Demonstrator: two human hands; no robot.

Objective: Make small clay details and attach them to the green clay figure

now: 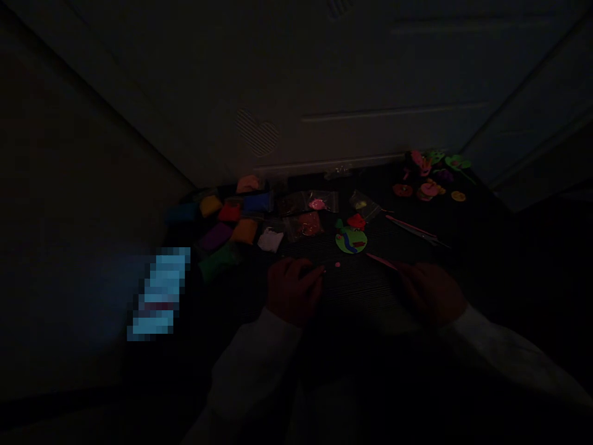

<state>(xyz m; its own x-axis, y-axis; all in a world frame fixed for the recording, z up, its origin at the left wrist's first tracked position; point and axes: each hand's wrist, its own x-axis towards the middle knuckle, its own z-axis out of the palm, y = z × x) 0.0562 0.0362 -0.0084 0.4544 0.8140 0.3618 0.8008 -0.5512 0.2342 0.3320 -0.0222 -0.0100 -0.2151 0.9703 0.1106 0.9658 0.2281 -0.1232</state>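
Observation:
The scene is very dark. My left hand (295, 290) rests on the dark tabletop with its fingers curled together. A tiny pale spot shows at its fingertips, too small to name. Just right of them lies a small pink clay ball (338, 264). My right hand (430, 293) is closed around a pink modelling tool (382, 261), whose narrow tip points left and away from me. Between and beyond my hands sits a flat green clay disc (345, 241) bearing blue and red shapes. A red clay piece (356, 220) lies against its far edge.
Bagged clay in several colours, including a green pack (217, 262) and a white pack (270, 239), spreads across the left. Another long pink tool (412, 227) lies at right. Finished clay figures (428, 188) stand at the back right. A blurred bright screen (162, 293) glows far left.

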